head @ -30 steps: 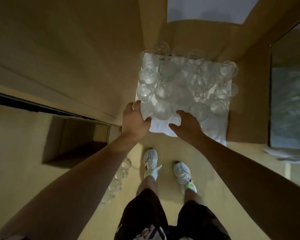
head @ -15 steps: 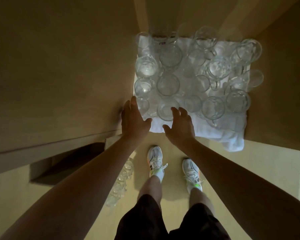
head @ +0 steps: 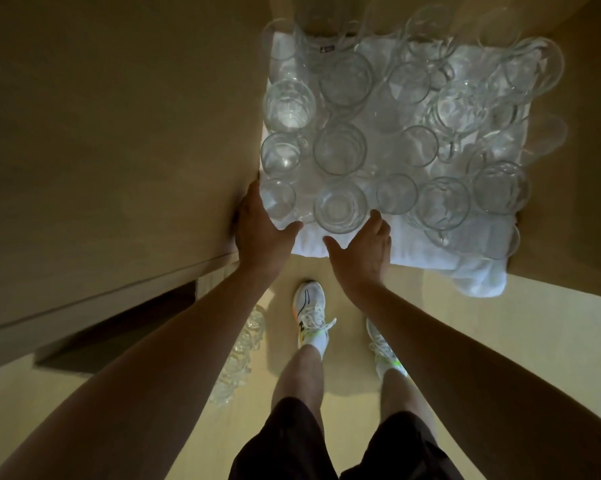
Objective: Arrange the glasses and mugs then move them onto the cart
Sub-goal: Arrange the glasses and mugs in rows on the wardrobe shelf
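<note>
A crowd of clear glasses and mugs (head: 340, 148) stands mouth-up on a white towel (head: 413, 247) spread over the tan counter (head: 119, 133), filling the view from twelve to two o'clock. The person's left hand (head: 261, 233) rests at the towel's near left corner, fingers straight and relaxed beside a small glass (head: 278, 199), thumb lying on the cloth; it grips nothing. The right hand (head: 363, 247) lies on the towel's front edge, fingers spread and loose, fingertips just touching a round glass (head: 340, 209) in the front row. At seven o'clock, more glassware (head: 240, 355) sits low down, below the counter's edge. White sneakers (head: 311, 313) stand on the pale floor at six o'clock.
</note>
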A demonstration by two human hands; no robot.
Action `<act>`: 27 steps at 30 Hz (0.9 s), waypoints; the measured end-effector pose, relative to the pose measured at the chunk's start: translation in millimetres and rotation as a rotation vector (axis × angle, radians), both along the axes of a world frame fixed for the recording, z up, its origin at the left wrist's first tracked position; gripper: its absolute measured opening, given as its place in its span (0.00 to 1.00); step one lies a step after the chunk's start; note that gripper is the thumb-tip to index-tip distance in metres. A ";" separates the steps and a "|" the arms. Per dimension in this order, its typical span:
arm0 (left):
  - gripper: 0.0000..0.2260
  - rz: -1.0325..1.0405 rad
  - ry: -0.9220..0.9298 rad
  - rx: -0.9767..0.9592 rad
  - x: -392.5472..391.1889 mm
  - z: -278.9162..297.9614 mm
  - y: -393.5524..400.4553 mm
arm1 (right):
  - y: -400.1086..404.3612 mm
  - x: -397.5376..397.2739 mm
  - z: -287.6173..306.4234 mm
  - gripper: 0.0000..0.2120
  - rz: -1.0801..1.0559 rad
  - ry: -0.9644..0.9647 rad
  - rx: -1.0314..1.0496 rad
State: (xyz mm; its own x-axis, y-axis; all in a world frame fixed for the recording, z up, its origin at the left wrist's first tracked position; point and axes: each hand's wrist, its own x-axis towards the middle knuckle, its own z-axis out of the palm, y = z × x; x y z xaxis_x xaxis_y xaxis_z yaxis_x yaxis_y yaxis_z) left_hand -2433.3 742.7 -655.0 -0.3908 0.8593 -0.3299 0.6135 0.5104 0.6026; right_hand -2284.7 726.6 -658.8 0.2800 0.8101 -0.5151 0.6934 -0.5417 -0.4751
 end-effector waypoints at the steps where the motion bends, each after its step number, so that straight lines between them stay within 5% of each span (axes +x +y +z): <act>1: 0.41 0.009 -0.008 0.024 0.6 -2.7 0.1 | 0.4 -2.1 -5.6 0.46 -0.002 0.014 -0.005; 10: 0.38 0.143 -0.046 0.012 -0.1 -21.5 4.4 | 3.6 -21.3 -35.6 0.49 -0.185 0.036 0.121; 16: 0.38 0.162 -0.035 0.009 -1.6 -20.9 5.5 | 12.6 -26.7 -38.6 0.56 -0.092 -0.010 0.118; 27: 0.30 0.098 -0.011 0.068 0.2 18.9 -10.6 | 3.3 -19.2 -1.6 0.46 -0.064 0.084 0.196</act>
